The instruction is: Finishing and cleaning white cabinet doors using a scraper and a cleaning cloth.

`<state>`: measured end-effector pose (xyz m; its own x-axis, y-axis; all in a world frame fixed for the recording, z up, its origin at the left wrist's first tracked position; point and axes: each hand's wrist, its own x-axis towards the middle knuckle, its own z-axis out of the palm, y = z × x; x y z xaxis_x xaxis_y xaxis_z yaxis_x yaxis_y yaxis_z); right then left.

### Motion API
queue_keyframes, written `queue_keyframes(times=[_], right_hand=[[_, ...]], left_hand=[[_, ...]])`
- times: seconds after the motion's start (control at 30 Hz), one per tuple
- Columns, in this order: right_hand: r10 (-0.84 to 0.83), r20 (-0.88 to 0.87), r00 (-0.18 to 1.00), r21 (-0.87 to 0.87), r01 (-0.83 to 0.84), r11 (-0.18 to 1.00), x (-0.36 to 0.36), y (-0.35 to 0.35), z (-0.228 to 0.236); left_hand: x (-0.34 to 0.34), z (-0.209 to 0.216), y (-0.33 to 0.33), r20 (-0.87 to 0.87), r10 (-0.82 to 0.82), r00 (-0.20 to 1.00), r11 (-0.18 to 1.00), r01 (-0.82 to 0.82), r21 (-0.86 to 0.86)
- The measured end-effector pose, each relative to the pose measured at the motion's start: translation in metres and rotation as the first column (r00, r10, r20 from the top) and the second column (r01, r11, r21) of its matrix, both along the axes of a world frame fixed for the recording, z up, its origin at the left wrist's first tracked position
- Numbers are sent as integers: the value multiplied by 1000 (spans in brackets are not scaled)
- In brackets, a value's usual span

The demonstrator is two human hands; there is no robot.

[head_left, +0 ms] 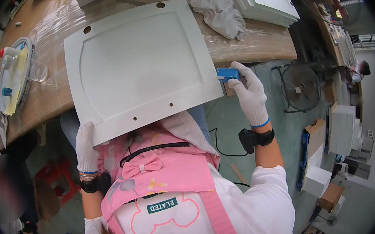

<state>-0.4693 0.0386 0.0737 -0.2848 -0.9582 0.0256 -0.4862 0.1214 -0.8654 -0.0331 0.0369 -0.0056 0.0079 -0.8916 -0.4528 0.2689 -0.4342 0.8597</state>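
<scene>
Two gloved hands work on one white cabinet door panel [143,62], which lies tilted with its far part on the plastic-wrapped wooden table [268,41] and its near edge against the person's pink apron [167,174]. The right hand [249,94], in a white knit glove, is closed around a small blue sanding block [227,73] and presses it against the panel's right edge, near the lower right corner. The left hand [86,147], also gloved, grips the panel's lower left corner, fingers curled over the edge. Each wrist carries a black band. Round holes sit along the panel's upper left and upper edges, and smaller ones near its lower edge. Beyond the panel's top right corner a crumpled grey cloth [221,13] rests on the table, and just past that a stack of white panels [263,4]. Well left of the panel, at the table's edge, lies a round clear tray [16,76] with a white squeeze bottle [7,52] tipped red. To the right of the panel, down on the floor, stands a black fan [300,87].
</scene>
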Motion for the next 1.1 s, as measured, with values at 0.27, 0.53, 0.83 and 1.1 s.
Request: queue_keyframes(times=[0.27, 0.53, 0.83, 1.1], right_hand=[[208, -714, 668, -192, -473, 860, 5, -9, -2], [248, -798, 549, -99, -526, 845, 17, -17, 0], [231, -847, 479, -72, -534, 843, 15, -18, -4], [244, -850, 466, -54, -539, 841, 21, -19, 0]], left_hand=[[-5, 7, 0, 22, 9, 1000, 1000, -8, -18], [2, -3, -1, -11, 36, 999, 999, -36, 23], [2, -10, -1, -7, 64, 998, 998, -63, 10], [6, -16, 1, -58, 97, 994, 995, -97, 8]])
